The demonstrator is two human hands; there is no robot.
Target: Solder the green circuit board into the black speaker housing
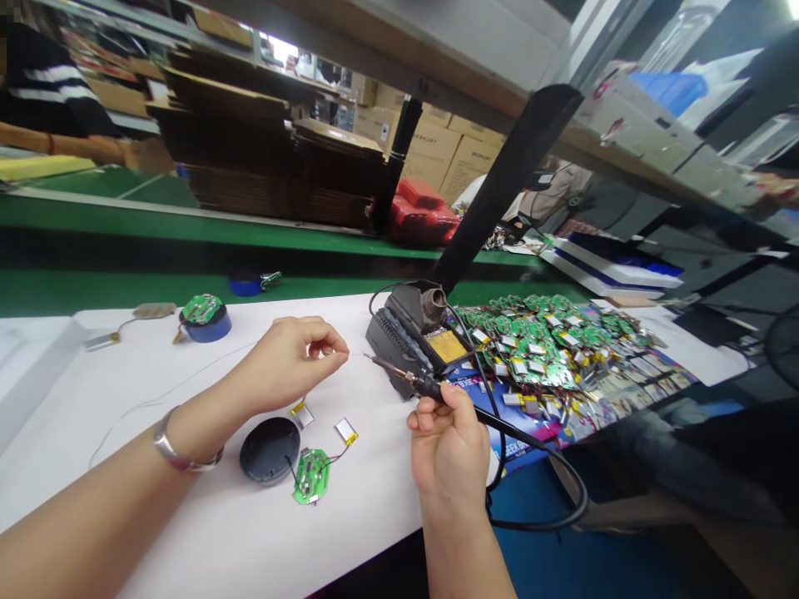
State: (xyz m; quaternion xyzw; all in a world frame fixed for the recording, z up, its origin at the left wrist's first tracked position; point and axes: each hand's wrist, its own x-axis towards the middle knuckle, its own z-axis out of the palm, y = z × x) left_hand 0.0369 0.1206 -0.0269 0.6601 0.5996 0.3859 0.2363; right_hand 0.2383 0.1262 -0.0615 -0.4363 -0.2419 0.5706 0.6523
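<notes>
Right hand (pixel 450 449) is gripping the soldering iron (pixel 429 387), which is pointing lengthwise toward the left hand (pixel 290 366); left fingers are pinching thin wire (pixel 150 403), iron's tip (pixel 370 358) lying just right of them.

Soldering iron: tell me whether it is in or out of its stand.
Out: the right hand grips the iron by its black handle, and the stand behind holds no iron.

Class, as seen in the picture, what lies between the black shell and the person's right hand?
In the head view, a green circuit board, two small batteries and thin wires lie between the black shell and right hand.
</notes>
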